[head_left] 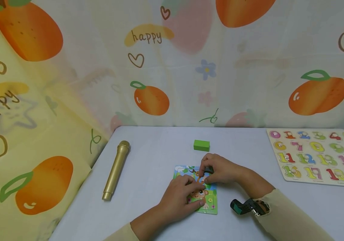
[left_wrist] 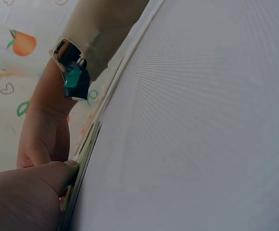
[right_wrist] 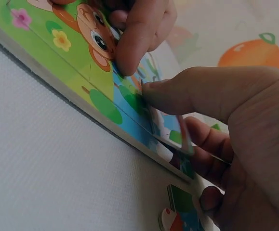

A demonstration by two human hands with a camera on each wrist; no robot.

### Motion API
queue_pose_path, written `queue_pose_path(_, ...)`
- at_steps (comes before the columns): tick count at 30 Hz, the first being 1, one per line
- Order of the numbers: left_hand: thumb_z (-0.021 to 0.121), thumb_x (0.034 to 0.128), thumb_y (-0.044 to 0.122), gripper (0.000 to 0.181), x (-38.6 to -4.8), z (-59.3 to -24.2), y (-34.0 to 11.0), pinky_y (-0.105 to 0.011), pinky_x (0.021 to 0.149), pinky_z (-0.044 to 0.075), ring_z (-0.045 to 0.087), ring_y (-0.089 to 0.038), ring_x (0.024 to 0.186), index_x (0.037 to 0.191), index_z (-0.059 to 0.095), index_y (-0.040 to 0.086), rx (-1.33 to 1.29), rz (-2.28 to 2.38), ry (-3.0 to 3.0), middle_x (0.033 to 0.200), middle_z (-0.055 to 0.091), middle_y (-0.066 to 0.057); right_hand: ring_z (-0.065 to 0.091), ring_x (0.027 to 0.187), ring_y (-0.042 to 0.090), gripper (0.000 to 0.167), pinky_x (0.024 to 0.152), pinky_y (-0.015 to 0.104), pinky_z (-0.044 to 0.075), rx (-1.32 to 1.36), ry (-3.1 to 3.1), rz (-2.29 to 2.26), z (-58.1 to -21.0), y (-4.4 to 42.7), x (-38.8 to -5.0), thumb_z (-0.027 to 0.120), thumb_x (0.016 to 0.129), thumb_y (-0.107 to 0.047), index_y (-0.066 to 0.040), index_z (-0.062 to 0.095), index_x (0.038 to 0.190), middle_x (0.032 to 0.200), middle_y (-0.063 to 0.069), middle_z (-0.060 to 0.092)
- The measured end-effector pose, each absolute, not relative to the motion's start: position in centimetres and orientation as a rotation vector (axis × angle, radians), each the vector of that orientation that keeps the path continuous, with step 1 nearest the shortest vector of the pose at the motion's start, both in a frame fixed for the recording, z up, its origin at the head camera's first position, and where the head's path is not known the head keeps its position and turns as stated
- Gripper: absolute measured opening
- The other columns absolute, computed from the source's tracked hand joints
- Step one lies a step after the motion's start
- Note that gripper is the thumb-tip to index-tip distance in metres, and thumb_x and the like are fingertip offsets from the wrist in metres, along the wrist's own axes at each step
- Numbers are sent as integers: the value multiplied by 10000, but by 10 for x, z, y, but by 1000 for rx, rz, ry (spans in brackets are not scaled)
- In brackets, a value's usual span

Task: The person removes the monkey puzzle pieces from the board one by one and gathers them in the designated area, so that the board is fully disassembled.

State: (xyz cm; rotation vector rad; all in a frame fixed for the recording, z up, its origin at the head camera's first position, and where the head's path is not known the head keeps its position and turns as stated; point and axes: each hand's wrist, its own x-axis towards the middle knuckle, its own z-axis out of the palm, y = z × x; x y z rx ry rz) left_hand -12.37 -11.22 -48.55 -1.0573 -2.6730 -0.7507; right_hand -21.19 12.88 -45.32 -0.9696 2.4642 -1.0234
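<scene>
A small picture puzzle (head_left: 211, 205) with a cartoon monkey lies flat on the white table. My left hand (head_left: 179, 195) rests on its lower left part, fingertips and thumb touching the picture. At the upper right corner, my right hand (head_left: 220, 169) pinches a puzzle piece (right_wrist: 177, 136) between thumb and fingers. That piece is tilted, one edge raised off the board. A second loose piece (right_wrist: 181, 204) appears by the lower fingers of this hand; whether they hold it cannot be told. In the left wrist view, the puzzle's edge (left_wrist: 84, 161) shows beyond my left thumb.
A gold toy microphone (head_left: 116, 170) lies to the left. Behind the puzzle is a green block (head_left: 201, 145). A board of colourful number pieces (head_left: 307, 178) lies at the far right. Fruit-print cloth (head_left: 178, 93) hangs along the table's back edge.
</scene>
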Motion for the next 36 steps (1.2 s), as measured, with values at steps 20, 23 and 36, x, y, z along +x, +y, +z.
queue_pose_path(20, 840, 927, 411, 354, -126, -490, -113, -270, 843, 428, 495, -66, 952, 1243, 771, 269, -1092, -751, -2601, 1117, 607, 79, 582, 704, 117, 179, 654, 299, 505, -787, 2417, -1191, -444, 133, -209, 760, 966, -75, -159, 751, 1124, 944, -41, 696)
queue_pose_path(23, 843, 924, 416, 360, -126, -490, -113, -275, 844, 426, 492, -67, 953, 1246, 770, 274, -1088, -752, -2616, 1116, 604, 83, 480, 509, 106, 181, 485, 266, 422, -771, 2367, -1226, -444, 136, -207, 753, 985, -88, -156, 744, 1153, 861, -19, 667)
queue_pose_path(36, 844, 923, 427, 352, -126, -487, -112, -284, 830, 431, 493, -61, 917, 1228, 782, 262, -1084, -769, -2628, 1096, 612, 82, 562, 693, 169, 213, 637, 307, 474, -721, 2403, -1233, -436, 155, -210, 760, 977, -120, -137, 745, 1189, 868, 3, 675)
